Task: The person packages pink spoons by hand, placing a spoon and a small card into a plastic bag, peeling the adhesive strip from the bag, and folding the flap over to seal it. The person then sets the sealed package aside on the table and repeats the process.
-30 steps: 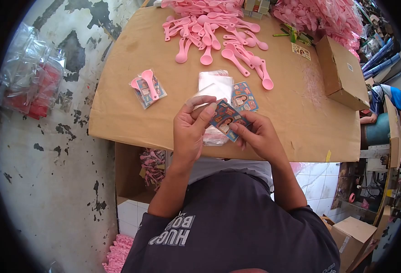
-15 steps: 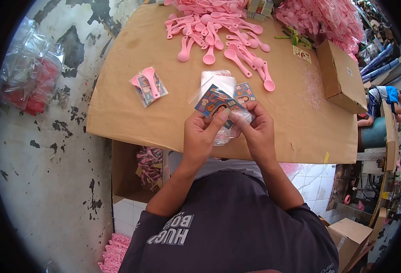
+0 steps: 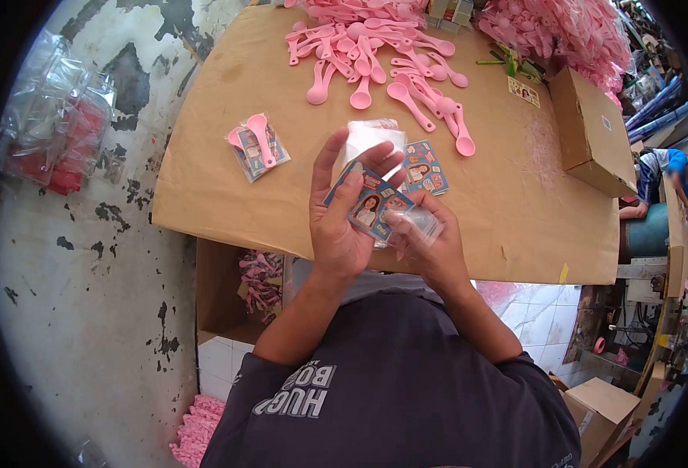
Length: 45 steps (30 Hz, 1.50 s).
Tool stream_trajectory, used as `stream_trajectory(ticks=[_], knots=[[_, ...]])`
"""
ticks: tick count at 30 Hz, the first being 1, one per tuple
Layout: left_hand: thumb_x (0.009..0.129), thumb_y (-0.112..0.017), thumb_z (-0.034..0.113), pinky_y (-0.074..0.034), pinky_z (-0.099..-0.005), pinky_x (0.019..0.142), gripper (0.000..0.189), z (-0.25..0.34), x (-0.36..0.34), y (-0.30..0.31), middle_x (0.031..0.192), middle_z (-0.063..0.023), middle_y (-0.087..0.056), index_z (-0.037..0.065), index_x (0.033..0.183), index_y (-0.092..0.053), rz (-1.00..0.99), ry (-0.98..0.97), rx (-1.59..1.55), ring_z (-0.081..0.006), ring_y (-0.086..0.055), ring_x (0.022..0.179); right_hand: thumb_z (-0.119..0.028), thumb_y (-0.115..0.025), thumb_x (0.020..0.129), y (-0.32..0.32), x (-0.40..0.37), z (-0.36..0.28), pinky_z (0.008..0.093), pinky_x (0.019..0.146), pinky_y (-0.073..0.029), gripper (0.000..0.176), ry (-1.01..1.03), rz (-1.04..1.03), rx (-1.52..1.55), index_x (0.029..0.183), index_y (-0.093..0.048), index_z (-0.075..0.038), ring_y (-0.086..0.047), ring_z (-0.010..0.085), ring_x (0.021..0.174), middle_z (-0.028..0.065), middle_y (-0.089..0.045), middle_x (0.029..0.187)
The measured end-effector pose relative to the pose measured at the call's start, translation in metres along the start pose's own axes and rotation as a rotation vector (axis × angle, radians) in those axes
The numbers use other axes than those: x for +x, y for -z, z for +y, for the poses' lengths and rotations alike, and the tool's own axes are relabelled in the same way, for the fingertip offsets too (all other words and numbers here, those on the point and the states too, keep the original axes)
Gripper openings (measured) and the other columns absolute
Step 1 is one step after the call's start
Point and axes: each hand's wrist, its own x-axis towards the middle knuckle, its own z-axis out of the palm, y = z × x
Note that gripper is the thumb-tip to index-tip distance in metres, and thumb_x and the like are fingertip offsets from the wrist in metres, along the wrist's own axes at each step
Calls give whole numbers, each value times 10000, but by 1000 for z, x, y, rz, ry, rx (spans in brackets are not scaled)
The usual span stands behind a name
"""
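Observation:
A blue printed card (image 3: pixel 369 204) with a picture of a person on it is held between both hands over the near table edge. My left hand (image 3: pixel 337 234) has its thumb over the card's left part, while its fingers stretch up behind. At the card's lower right corner, my right hand (image 3: pixel 437 248) pinches it together with a clear plastic bag (image 3: pixel 428 226). Just beyond lie a stack of clear bags (image 3: pixel 375 139) and more blue printed cards (image 3: pixel 425 168). To the left, bagged cards (image 3: pixel 276 151) lie with a pink measuring spoon (image 3: pixel 261 140) on top.
Loose pink spoons (image 3: pixel 361 97) are heaped at the far side of the brown-covered table (image 3: pixel 211 183). A cardboard box (image 3: pixel 590 132) and a large bag of pink spoons (image 3: pixel 554 35) stand at the right. Another person (image 3: pixel 664 175) is at the far right.
My left hand's fingers have spread and lifted from their earlier grip, with the thumb higher on the card. The card has turned more into view, and my right hand has moved slightly lower.

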Motion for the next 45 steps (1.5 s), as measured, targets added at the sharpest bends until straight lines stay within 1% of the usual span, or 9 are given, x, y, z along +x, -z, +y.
stream_trajectory(ticks=[5, 9, 15, 18, 25, 27, 31, 37, 45], knots=[[1086, -489, 134, -580, -389, 931, 442, -11, -1, -4, 1098, -142, -661, 66, 1511, -390, -79, 5, -41, -218, -682, 1024, -164, -784, 931, 7, 2, 1, 189, 497, -408, 228, 36, -8, -105, 1014, -597, -63, -557, 23, 611, -20, -640, 807], [1090, -482, 163, -584, -396, 948, 441, -16, -4, -4, 1014, -110, -620, 26, 1494, -369, -54, 89, -36, -192, -662, 956, -147, -789, 924, 3, 5, 7, 189, 515, -390, 237, 83, 31, -157, 1038, -601, -58, -557, 19, 664, -30, -625, 821], [1086, -531, 233, -568, -350, 867, 434, -4, 2, 9, 978, -66, -599, 15, 1445, -425, 16, 154, 64, -153, -629, 908, -43, -839, 826, -4, 2, 1, 229, 584, -443, 305, 452, 159, -472, 1053, -635, -49, -583, 70, 772, 29, -597, 988], [1072, -577, 293, -547, -337, 846, 336, 4, 6, 31, 873, 11, -555, 55, 1301, -515, 182, 172, -55, -99, -581, 813, -6, -835, 780, 4, 5, -5, 276, 640, -517, 210, 806, -88, -893, 941, -717, -73, -615, 183, 729, 81, -610, 990], [1065, -591, 326, -537, -350, 830, 313, 48, 11, 77, 845, 12, -561, 83, 1258, -547, 345, 4, -69, -95, -562, 761, -75, -685, 935, 57, 58, -85, 332, 591, -490, 110, 526, 138, -1258, 1035, -706, -32, -648, 208, 730, 90, -697, 985], [1065, -590, 331, -535, -350, 834, 313, 49, 7, 71, 844, 12, -559, 85, 1253, -547, 315, -1, -57, -95, -559, 768, -100, -661, 955, 98, 99, -92, 351, 661, -520, 160, 683, 119, -1399, 1092, -693, -24, -664, 248, 775, 124, -702, 1014], [1068, -582, 327, -531, -337, 839, 321, 31, -2, 58, 854, -2, -543, 71, 1259, -547, 242, 74, -54, -108, -559, 779, -145, -662, 954, 110, 149, -93, 377, 780, -539, 217, 587, 100, -1352, 1138, -682, -32, -676, 276, 900, 137, -702, 1060], [1074, -570, 324, -545, -359, 826, 319, 19, -12, 43, 856, -13, -557, 60, 1251, -549, 207, 178, 4, -120, -567, 797, -184, -706, 906, 89, 207, -63, 426, 823, -542, 316, 927, 29, -1578, 1203, -684, -80, -672, 309, 939, 126, -700, 1145], [1070, -579, 330, -563, -367, 827, 324, 27, -13, 57, 869, -15, -568, 58, 1241, -542, 250, 97, 103, -121, -585, 803, -156, -684, 899, 75, 207, -83, 414, 848, -561, 369, 677, 152, -1737, 1263, -655, -106, -699, 303, 962, 141, -743, 943]])
